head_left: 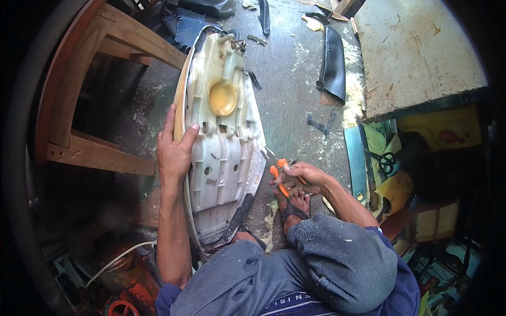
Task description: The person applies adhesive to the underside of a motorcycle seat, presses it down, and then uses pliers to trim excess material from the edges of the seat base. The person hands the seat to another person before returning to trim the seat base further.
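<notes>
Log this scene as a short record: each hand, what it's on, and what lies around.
Left hand: on the left rim of a white plastic seat base, thumb over its edge
Right hand: holding orange-handled pliers, tips near the base's right edge, contact unclear
Far right floor: curved black sheet
Right side: black-handled scissors
Left side: wooden frame

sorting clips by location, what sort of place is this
Probably a small repair workshop: orange-handled pliers in the right hand, a large white plastic shell under the left hand, and a black offcut on the debris-strewn floor.
</notes>
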Action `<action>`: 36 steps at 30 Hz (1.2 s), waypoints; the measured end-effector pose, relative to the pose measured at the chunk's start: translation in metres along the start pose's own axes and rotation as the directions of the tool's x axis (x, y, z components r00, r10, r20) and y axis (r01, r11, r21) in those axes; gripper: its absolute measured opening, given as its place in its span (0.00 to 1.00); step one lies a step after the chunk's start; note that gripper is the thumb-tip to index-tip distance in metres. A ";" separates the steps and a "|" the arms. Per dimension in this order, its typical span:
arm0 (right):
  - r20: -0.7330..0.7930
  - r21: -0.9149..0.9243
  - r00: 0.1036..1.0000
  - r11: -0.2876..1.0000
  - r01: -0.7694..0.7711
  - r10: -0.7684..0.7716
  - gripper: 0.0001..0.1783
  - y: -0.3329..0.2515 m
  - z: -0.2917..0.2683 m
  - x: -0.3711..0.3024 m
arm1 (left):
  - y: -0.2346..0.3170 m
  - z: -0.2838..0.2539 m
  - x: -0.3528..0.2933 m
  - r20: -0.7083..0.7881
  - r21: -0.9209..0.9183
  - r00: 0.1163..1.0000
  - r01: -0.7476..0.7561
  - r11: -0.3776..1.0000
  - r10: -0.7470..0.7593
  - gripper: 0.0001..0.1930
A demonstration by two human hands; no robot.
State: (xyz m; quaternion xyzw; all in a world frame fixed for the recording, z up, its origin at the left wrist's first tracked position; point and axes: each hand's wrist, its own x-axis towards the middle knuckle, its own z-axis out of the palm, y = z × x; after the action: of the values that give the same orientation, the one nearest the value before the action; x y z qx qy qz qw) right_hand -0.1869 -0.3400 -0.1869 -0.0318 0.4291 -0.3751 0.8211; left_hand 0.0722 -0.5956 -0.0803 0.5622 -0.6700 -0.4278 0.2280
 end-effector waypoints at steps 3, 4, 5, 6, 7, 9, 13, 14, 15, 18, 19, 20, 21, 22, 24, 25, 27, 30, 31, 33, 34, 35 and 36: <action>0.072 0.185 0.997 0.981 -0.054 0.041 0.27 0.006 -0.005 0.007 | -0.001 -0.003 0.000 -0.018 0.057 1.000 0.026 0.998 -0.025 0.39; 0.110 0.226 0.993 0.972 -0.071 0.047 0.27 0.006 -0.006 0.007 | -0.001 -0.004 0.001 -0.025 0.086 0.999 0.036 0.996 -0.034 0.39; 0.150 0.228 0.988 0.971 -0.066 0.032 0.27 0.006 -0.008 0.007 | -0.001 -0.005 0.002 -0.011 0.052 0.998 0.057 0.997 -0.057 0.39; 0.162 0.236 0.986 0.969 -0.072 0.034 0.27 0.006 -0.009 0.007 | -0.001 -0.006 0.003 -0.007 0.029 0.999 0.037 0.999 -0.037 0.39; 0.169 0.244 0.985 0.967 -0.076 0.035 0.27 0.006 -0.010 0.005 | -0.002 -0.006 0.005 -0.002 0.003 1.000 0.016 1.000 -0.016 0.39; 0.173 0.239 0.985 0.969 -0.066 0.024 0.27 0.008 -0.009 0.003 | -0.002 -0.007 0.007 0.003 -0.015 1.000 -0.006 1.000 0.006 0.39; 0.121 0.237 0.992 0.970 -0.058 0.030 0.25 0.011 -0.005 0.000 | -0.002 -0.009 0.007 0.000 0.025 1.000 0.029 0.999 -0.029 0.39; 0.140 0.246 0.990 0.967 -0.070 0.036 0.25 0.010 -0.004 0.001 | -0.002 -0.008 0.006 -0.001 0.025 0.999 0.045 0.999 -0.045 0.39; 0.087 0.253 0.995 0.965 -0.068 0.047 0.24 0.009 -0.002 0.002 | -0.001 -0.008 0.006 -0.003 0.021 1.000 0.028 0.999 -0.028 0.39; -0.063 -0.111 0.997 0.992 -0.056 0.049 0.22 0.007 0.006 0.007 | -0.001 -0.007 0.004 0.000 0.005 1.000 -0.001 1.000 0.001 0.39; -0.195 -0.480 0.981 0.874 -0.079 -0.018 0.21 0.008 0.010 0.008 | -0.001 -0.007 0.004 0.005 -0.005 1.000 0.003 1.000 -0.003 0.39; -0.249 -0.765 0.951 0.639 -0.079 -0.181 0.20 0.008 0.013 0.010 | -0.002 -0.007 0.005 0.008 -0.018 1.000 0.006 1.000 -0.005 0.39; -0.275 -0.827 0.929 0.554 -0.096 -0.249 0.21 0.013 0.020 0.011 | -0.003 -0.006 0.005 0.004 -0.007 1.000 -0.005 1.000 0.005 0.39; -0.225 -0.928 0.873 0.367 -0.057 -0.433 0.21 0.017 0.025 0.012 | -0.004 -0.006 0.005 0.003 0.003 1.000 -0.019 1.000 0.019 0.39; 0.002 -0.999 0.775 -0.036 -0.027 -0.632 0.23 0.022 0.033 0.013 | -0.007 -0.005 0.007 -0.002 0.009 0.999 -0.040 0.999 0.040 0.39; -0.076 -0.995 0.816 -0.004 -0.095 -0.573 0.24 0.025 0.035 0.011 | -0.008 -0.006 0.007 -0.010 0.008 0.999 -0.046 0.999 0.046 0.39; -0.248 -0.877 0.891 0.479 -0.039 -0.381 0.23 0.027 0.037 0.006 | -0.010 -0.007 0.005 -0.010 0.030 1.000 -0.023 0.999 0.024 0.39; -0.219 -0.326 0.972 0.945 0.010 -0.086 0.23 0.022 0.030 0.001 | -0.009 -0.007 0.005 -0.016 0.060 1.000 -0.015 0.998 0.016 0.39; -0.169 -0.237 0.985 0.971 -0.017 -0.024 0.24 0.022 0.027 0.000 | -0.008 -0.007 0.004 -0.015 0.071 1.000 -0.013 0.997 0.014 0.39; -0.048 -0.068 0.997 0.995 -0.069 0.066 0.25 0.021 0.023 0.001 | -0.005 -0.007 0.004 -0.016 0.076 1.000 -0.015 0.997 0.016 0.39; -0.120 -0.065 0.992 0.996 -0.056 0.048 0.24 0.023 0.022 0.002 | -0.004 -0.007 0.004 -0.016 0.073 1.000 -0.013 0.997 0.014 0.39; -0.142 -0.042 0.989 0.998 -0.036 0.030 0.23 0.024 0.022 0.003 | -0.003 -0.007 0.003 -0.010 0.071 1.000 0.001 0.997 0.000 0.39; -0.234 -0.020 0.971 0.998 -0.055 0.049 0.21 0.028 0.023 0.005 | -0.002 -0.007 0.003 -0.010 0.062 1.000 -0.002 0.998 0.002 0.39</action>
State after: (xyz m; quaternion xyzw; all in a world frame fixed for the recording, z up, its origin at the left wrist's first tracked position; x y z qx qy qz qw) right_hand -0.1520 -0.3294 -0.1858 0.0130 0.5279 -0.3492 0.7741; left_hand 0.0785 -0.6005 -0.0787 0.5705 -0.6823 -0.4037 0.2145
